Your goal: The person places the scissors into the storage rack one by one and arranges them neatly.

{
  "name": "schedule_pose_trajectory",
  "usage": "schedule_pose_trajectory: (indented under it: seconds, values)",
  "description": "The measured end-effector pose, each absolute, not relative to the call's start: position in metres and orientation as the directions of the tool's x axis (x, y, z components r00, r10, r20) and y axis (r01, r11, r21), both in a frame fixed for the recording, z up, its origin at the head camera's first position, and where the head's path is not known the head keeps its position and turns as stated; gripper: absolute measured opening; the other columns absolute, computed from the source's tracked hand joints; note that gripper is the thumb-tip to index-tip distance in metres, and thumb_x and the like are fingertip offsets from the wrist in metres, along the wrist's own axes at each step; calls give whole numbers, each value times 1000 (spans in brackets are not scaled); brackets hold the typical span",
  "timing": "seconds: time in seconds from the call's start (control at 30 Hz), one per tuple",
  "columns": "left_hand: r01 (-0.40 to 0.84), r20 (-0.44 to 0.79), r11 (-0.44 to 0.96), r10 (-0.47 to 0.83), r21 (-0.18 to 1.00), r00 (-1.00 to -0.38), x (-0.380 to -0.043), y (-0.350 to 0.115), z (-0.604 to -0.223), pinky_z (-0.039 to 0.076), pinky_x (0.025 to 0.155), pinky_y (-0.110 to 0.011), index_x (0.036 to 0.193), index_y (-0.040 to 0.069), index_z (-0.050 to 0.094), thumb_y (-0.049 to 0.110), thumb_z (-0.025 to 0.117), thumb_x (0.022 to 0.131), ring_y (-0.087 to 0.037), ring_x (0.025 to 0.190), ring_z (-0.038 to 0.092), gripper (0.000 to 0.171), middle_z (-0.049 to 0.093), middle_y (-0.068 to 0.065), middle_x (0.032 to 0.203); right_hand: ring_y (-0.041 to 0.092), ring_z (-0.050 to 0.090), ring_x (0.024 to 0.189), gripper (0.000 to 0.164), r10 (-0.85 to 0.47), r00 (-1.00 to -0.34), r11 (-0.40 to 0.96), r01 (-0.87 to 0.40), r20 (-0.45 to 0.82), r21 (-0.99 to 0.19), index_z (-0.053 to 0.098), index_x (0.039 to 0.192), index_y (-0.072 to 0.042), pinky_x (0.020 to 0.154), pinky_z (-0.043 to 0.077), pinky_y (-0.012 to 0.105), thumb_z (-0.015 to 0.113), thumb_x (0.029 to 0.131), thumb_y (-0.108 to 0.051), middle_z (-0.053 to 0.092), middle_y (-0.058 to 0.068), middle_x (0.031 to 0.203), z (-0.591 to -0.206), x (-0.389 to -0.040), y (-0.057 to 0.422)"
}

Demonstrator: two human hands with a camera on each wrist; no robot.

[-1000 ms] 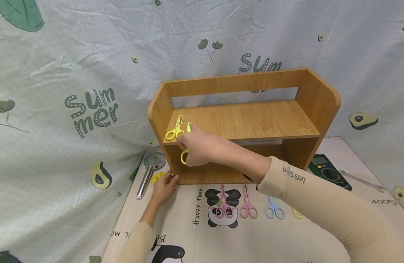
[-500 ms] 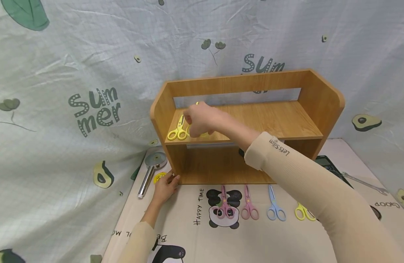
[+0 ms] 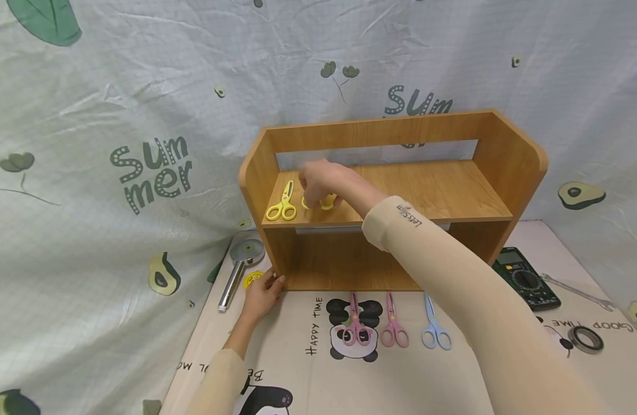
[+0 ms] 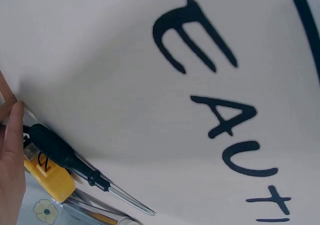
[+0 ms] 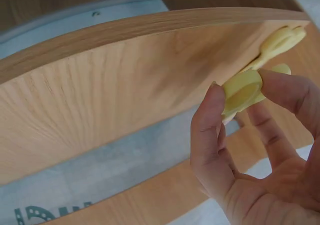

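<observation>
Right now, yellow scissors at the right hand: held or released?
Held: the right wrist view shows the right hand pinching the yellow scissors by one handle loop.

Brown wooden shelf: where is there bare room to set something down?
Wooden upper board: bare from the right hand to the wooden right side panel. Crowded at left, where yellow scissors lie beside the yellow pair that hand pinches. Lower board: bare at left; the beige sleeve hides its right part.
</observation>
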State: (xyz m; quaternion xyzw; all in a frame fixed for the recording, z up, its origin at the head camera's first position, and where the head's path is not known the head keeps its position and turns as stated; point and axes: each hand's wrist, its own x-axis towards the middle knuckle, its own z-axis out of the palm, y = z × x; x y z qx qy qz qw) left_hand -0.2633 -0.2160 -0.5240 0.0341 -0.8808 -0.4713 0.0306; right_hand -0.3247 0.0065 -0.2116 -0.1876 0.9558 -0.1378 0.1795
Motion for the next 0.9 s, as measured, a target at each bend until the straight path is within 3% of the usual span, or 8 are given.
schedule_pose_trajectory:
  seconds: [0.27,0.5,0.9]
  values:
    - [-25,27,542,-87,840,-996,-263,-215,-524,66,76,-36,154,3,49,21,64,105,-38,111,72,54,64,-30,136,18,54,83,22,-376,-874,908,-283,-308,-308,60,100,-11,67,62,35,66,81,-1,53,4,98,-227,-339,1]
    - [-15,39,549,-87,836,-995,-262,-216,-523,66,75,-35,153,2,50,21,64,105,-37,109,73,53,65,-31,134,17,51,73,17,-360,-877,917,-269,-318,-296,56,87,-13,51,50,28,61,80,1,51,2,85,-235,-342,-5]
    - [-33,21,549,-91,835,-996,-260,-215,-521,66,76,-36,153,2,49,21,63,105,-38,111,72,54,64,-31,136,20,57,83,14,-363,-864,926,-290,-350,-244,58,90,-12,57,56,29,63,84,-1,53,3,92,-232,-341,-10]
